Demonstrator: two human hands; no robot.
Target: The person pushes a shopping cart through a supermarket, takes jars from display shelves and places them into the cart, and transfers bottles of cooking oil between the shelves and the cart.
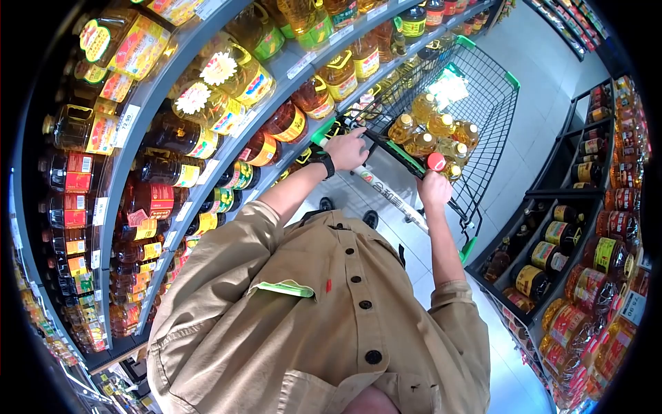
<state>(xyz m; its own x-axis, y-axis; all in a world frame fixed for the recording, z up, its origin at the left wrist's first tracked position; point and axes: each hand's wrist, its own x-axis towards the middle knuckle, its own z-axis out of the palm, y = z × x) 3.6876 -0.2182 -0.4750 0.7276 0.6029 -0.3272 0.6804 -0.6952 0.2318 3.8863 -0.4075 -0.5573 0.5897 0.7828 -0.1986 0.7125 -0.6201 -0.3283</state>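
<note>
Tan shirt [317,290], pale tiled floor [407,252], shopping cart [512,81] between bottle-lined shelves [153,93].

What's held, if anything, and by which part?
Left hand: over the cart handle near its left end; grip unclear. Right hand: beside a red cap; hold unclear.

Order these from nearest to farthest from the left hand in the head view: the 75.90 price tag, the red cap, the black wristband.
1. Black wristband: just behind the left hand.
2. Red cap: to the right, beside the right hand.
3. 75.90 price tag: far right, near the view's edge.
</note>
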